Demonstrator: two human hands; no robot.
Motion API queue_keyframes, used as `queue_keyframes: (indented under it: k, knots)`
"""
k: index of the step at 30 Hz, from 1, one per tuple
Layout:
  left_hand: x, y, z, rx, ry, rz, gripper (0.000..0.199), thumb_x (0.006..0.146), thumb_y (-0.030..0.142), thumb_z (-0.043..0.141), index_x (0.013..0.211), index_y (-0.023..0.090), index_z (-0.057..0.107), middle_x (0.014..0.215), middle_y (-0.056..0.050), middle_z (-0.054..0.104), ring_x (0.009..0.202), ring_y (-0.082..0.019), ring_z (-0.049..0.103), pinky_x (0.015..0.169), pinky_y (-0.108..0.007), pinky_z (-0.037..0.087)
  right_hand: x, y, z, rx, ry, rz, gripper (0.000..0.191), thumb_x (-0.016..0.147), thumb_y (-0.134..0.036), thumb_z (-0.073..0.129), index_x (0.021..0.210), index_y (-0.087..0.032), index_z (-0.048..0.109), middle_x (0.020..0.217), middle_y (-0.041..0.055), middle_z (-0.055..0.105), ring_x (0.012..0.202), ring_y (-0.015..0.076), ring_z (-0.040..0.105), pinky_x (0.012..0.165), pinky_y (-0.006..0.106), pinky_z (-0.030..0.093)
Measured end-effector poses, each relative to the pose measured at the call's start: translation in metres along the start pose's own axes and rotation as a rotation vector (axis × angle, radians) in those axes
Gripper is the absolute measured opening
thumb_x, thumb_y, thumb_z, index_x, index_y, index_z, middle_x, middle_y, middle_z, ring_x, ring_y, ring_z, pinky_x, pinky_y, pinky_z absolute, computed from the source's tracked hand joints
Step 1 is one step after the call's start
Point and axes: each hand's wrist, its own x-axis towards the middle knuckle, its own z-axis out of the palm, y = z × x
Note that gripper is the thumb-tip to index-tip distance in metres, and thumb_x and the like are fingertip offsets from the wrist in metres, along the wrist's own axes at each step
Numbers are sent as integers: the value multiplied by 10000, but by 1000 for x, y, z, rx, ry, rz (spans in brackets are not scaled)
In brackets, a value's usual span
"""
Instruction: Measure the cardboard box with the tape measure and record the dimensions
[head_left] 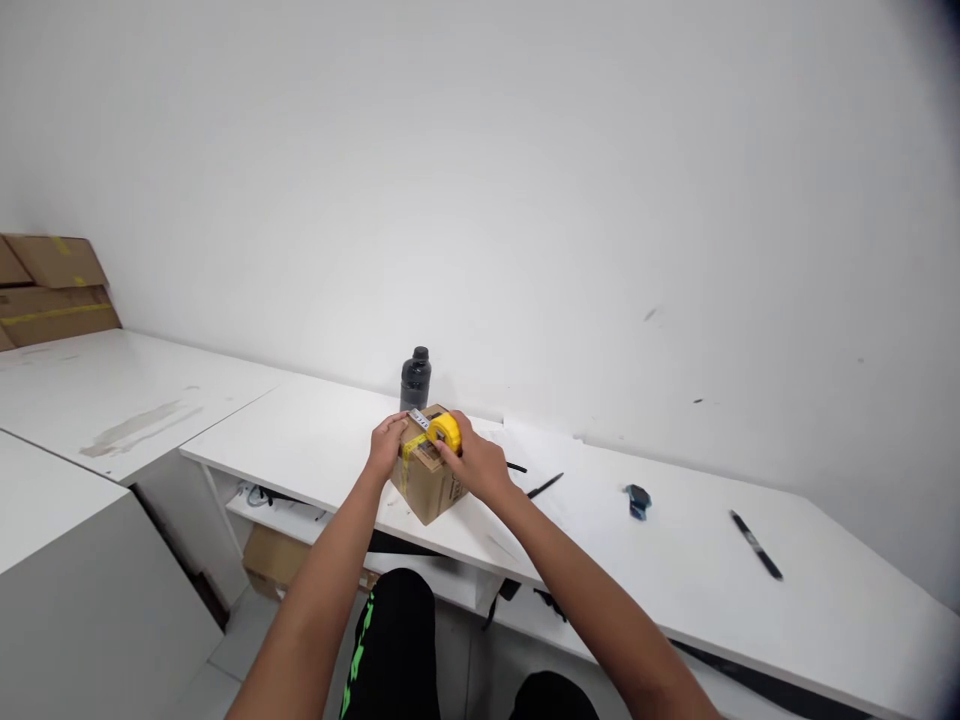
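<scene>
A small cardboard box (429,492) with yellow tape stands on the white table, one corner towards me. My right hand (480,460) is closed around a yellow tape measure (445,431) over the top of the box. A short length of its blade (419,418) is out, lying across the box top towards the left. My left hand (388,445) grips the box's left side, its fingertips beside the end of the blade. Whether those fingertips also pinch the blade is too small to make out. Behind the box stands a dark bottle (415,380) with a black cap.
On the white table (675,580) to the right lie a black pen (756,545), a dark watch-like object (638,501) and another thin black pen-like item (545,485). Cardboard boxes (56,290) are stacked far left. Below the tabletop, a shelf (277,515) holds cables. A white wall rises behind.
</scene>
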Motion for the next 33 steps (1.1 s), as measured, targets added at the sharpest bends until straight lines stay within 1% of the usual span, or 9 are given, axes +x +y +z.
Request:
queue_keyframes:
  k: [3, 8, 14, 19, 22, 27, 28, 30, 33]
  knots:
    - [2, -3, -3, -3, -6, 6, 343, 641, 304, 687, 943, 143, 707, 880, -65, 711, 734, -167, 630, 715, -299, 503, 28, -18, 14, -29, -16, -28, 553, 927, -462, 438, 1426, -258, 313, 1194, 81, 659, 971, 253, 650, 742, 304, 425]
    - [6, -8, -6, -10, 3, 15, 326, 660, 309, 677, 940, 145, 705, 862, -55, 707, 728, -160, 627, 703, -285, 496, 58, -31, 29, -10, -58, 27, 589, 931, -484, 426, 1431, -213, 274, 1104, 103, 686, 945, 265, 654, 725, 304, 411]
    - [8, -12, -5, -14, -14, 2, 340, 680, 321, 676, 976, 154, 698, 870, -48, 705, 755, -169, 631, 720, -291, 501, 56, -23, 34, 32, -18, 84, 629, 927, -563, 394, 1438, -224, 253, 1051, 103, 697, 939, 274, 656, 736, 317, 405]
    - [5, -9, -5, 12, -41, -2, 374, 683, 333, 690, 1010, 154, 683, 913, -52, 703, 805, -180, 636, 753, -305, 505, 54, -20, 33, 88, 12, 170, 786, 844, -642, 495, 1434, -184, 248, 1025, 129, 697, 920, 292, 662, 720, 320, 414]
    - [1, -5, -4, 29, -48, 1, 386, 688, 336, 677, 1027, 151, 674, 930, -58, 701, 819, -183, 636, 760, -312, 507, 56, -21, 30, 133, 11, 187, 711, 841, -618, 509, 1366, -176, 326, 1011, 120, 693, 908, 283, 659, 722, 319, 420]
    - [-6, 7, -3, 51, -74, 13, 401, 683, 338, 679, 1038, 151, 674, 1017, -76, 696, 885, -193, 633, 797, -317, 501, 57, -15, 14, 290, -48, 223, 547, 784, -653, 542, 1076, -191, 514, 988, 84, 676, 845, 232, 633, 687, 300, 433]
    - [-8, 10, -5, 55, -78, 12, 410, 682, 344, 684, 1043, 148, 675, 1038, -83, 694, 896, -196, 631, 802, -318, 499, 56, -11, 9, 344, -17, 206, 522, 777, -646, 550, 1044, -198, 527, 979, 71, 672, 835, 215, 624, 680, 290, 434]
    - [-14, 16, -16, 45, -85, 6, 446, 681, 363, 699, 1068, 142, 669, 1092, -99, 684, 930, -203, 628, 814, -316, 494, 53, -2, 0, 448, 133, 165, 494, 778, -625, 555, 1042, -208, 530, 922, 41, 663, 793, 188, 606, 662, 276, 434]
    - [-28, 19, -48, -10, -100, -18, 535, 678, 408, 729, 1142, 155, 642, 1191, -111, 655, 1002, -212, 620, 838, -305, 488, 51, 8, -4, 640, 378, 205, 506, 806, -631, 503, 1068, -198, 496, 813, 14, 630, 697, 166, 579, 607, 265, 437]
